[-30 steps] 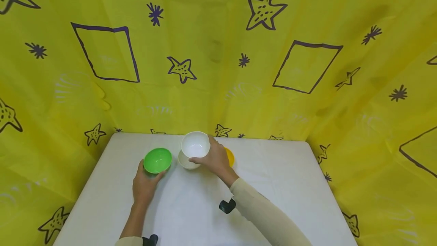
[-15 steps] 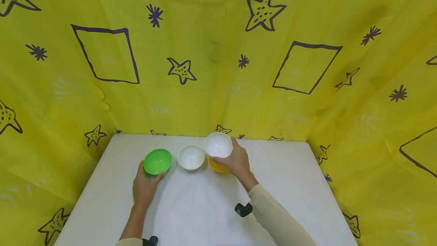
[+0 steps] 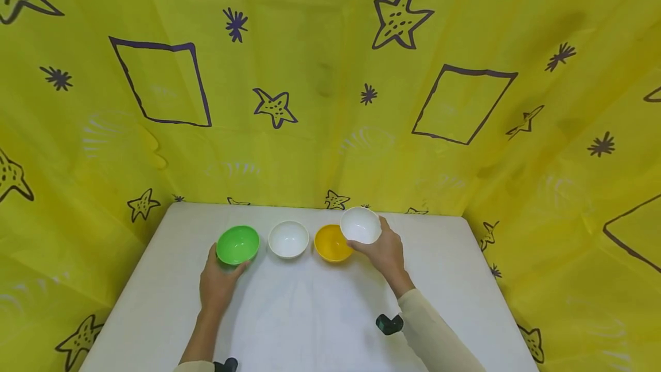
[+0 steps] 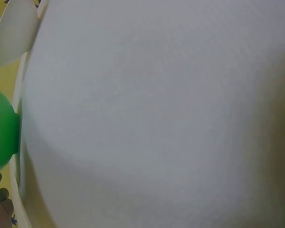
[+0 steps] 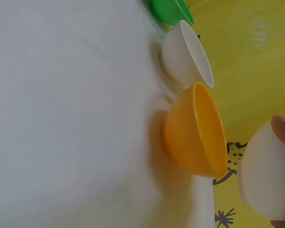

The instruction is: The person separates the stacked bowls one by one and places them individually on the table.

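My right hand (image 3: 384, 248) grips a white bowl (image 3: 361, 225) by its side, thumb near the rim. In the right wrist view that held bowl (image 5: 267, 173) is off the table, beside and above a yellow bowl (image 5: 187, 133). My left hand (image 3: 219, 280) holds a green bowl (image 3: 238, 245), thumb and fingers around its near side; the left wrist view catches only part of the green bowl (image 4: 1, 130) and some fingertips (image 4: 0, 194). Between green and yellow stands a second white bowl (image 3: 288, 239), upright on the table and touched by neither hand.
A white-covered table (image 3: 310, 314) lies under the bowls. Yellow curtain (image 3: 320, 73) with star drawings hangs behind the table and on both sides, close to its far edge. Dark devices (image 3: 389, 324) are strapped at the wrists.
My right hand has carried the white bowl rightward, from over the other white bowl, past the yellow one, to its right side. The left hand and green bowl stay put.
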`<control>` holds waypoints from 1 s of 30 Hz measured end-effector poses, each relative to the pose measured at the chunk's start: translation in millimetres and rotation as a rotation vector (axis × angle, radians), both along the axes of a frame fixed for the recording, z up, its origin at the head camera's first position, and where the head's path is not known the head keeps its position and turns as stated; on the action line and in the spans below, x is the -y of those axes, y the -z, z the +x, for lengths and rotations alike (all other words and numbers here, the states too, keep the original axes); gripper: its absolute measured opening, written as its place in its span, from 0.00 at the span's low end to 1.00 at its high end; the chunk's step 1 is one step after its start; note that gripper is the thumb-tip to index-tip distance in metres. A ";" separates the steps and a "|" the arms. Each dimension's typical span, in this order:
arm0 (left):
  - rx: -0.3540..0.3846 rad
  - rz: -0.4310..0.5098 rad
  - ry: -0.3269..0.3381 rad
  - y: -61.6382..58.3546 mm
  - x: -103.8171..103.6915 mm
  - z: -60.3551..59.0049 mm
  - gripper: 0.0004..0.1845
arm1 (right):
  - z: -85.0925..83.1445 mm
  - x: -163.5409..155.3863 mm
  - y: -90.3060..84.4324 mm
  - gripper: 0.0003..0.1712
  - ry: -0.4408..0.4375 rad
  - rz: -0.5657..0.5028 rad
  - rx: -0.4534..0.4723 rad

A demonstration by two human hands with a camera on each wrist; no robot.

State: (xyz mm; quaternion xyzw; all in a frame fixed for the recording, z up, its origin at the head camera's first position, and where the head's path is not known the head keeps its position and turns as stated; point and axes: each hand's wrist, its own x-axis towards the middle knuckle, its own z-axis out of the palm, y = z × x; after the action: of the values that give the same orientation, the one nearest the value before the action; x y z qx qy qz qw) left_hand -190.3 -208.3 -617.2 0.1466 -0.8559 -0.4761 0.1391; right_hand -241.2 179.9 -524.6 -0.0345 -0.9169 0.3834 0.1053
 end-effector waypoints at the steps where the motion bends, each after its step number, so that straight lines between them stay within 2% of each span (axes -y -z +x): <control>1: -0.002 0.000 -0.002 -0.3 -0.1 0.1 0.54 | 0.7 -2.3 1.5 0.56 0.006 0.000 0.004; 13: -0.012 0.002 -0.008 -3.5 -2.4 0.9 0.53 | 1.2 -22.4 23.6 0.60 0.089 -0.004 0.040; 30: 0.004 -0.003 -0.001 -2.2 -2.5 0.6 0.54 | 8.0 -40.1 52.2 0.54 0.147 -0.001 0.055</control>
State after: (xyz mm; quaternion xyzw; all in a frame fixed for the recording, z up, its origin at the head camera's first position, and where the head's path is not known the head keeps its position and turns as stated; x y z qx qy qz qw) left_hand -189.7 -205.8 -615.0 0.1477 -0.8568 -0.4745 0.1377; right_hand -233.2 219.9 -576.8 -0.1122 -0.9142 0.3742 0.1081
